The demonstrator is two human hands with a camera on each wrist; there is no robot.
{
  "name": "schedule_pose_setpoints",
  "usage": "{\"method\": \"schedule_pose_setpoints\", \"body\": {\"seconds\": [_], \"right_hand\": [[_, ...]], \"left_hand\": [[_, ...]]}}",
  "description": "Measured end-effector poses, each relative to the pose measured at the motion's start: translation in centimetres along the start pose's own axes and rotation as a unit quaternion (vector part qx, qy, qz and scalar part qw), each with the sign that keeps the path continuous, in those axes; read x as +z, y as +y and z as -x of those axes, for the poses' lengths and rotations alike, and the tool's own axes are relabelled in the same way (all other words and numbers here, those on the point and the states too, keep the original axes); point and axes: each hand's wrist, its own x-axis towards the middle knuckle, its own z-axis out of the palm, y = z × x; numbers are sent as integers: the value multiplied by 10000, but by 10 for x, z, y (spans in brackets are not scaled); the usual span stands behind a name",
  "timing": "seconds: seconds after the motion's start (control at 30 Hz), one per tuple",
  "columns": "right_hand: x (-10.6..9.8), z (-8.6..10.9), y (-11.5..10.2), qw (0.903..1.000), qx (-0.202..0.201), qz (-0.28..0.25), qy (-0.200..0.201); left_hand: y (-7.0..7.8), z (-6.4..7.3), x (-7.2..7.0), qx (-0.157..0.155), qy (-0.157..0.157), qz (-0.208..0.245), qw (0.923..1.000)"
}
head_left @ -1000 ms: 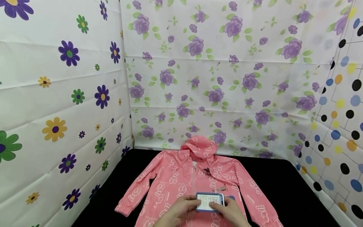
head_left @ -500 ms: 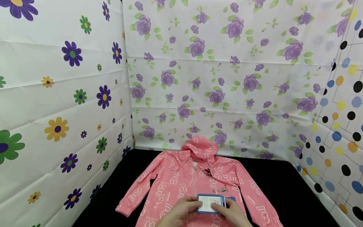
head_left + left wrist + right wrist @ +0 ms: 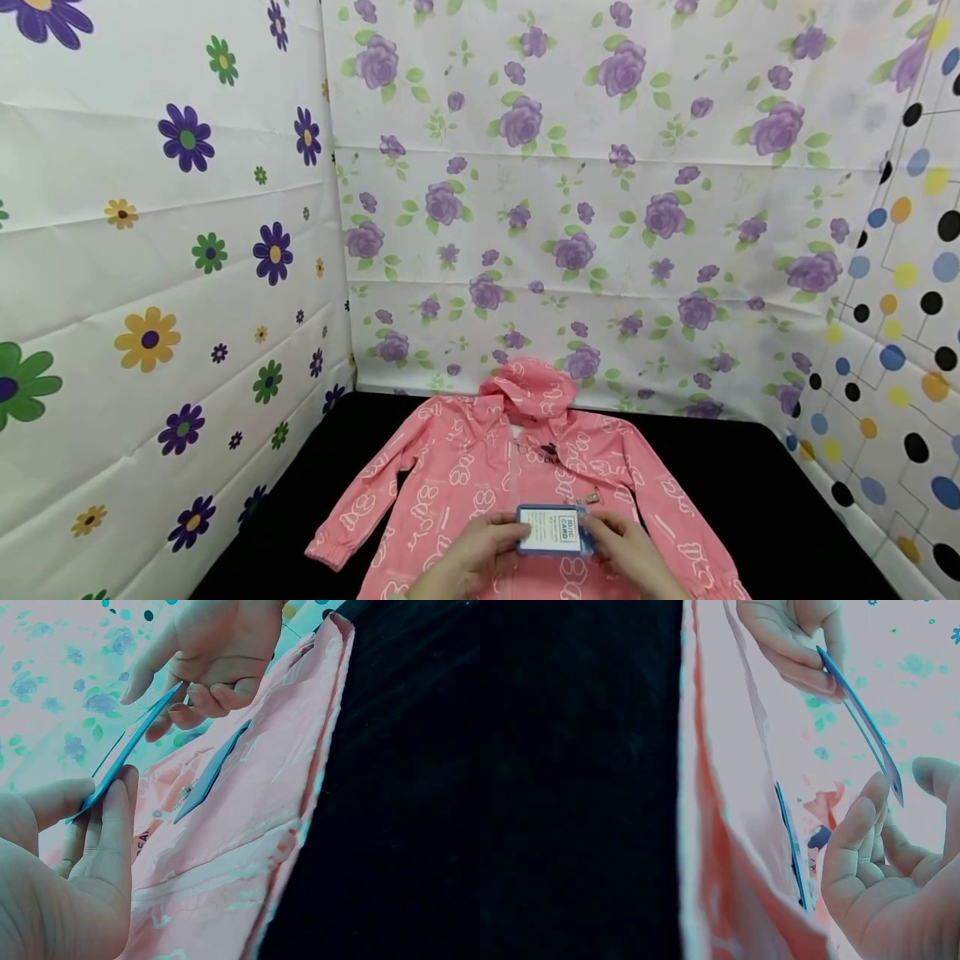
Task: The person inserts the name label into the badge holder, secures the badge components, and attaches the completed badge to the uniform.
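The left hand pinches one end of the blue ID card holder above the pink hooded jacket. The right hand's grip is part-spread; contact is hard to judge. Pushing that unsupported end could pivot the holder loose. Inside sits a printed insert.

from head, looks forward and down, covering pink jacket and purple-flowered backdrop from farther off. from left wrist, looks rightward at close range past left hand; from right wrist, leftward past right hand. shares both hands and card holder across wrist views.
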Motion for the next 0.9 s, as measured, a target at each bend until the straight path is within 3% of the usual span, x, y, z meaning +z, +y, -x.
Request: {"method": "schedule_pose_setpoints", "body": {"seconds": [0.1,0.27,0.4,0.63,0.9], "right_hand": [[-4,-3,-1,9998,-63,-178,92],[-11,-10,-7,9997,40,-9,236],[-18,-18,-8,9989,30,341,329],[-36,-44,5,9894,-483,1331,311],[-58,-56,10,9724,-949,2126,-168]], "left_hand": [[2,-1,-2,39,15,22,10000],[6,-4,-5,50,46,33,10000],[10,-9,-9,115,54,-18,9999],[19,-20,-22,211,86,-96,9997],[24,-26,-31,425,227,-420,9980]]}}
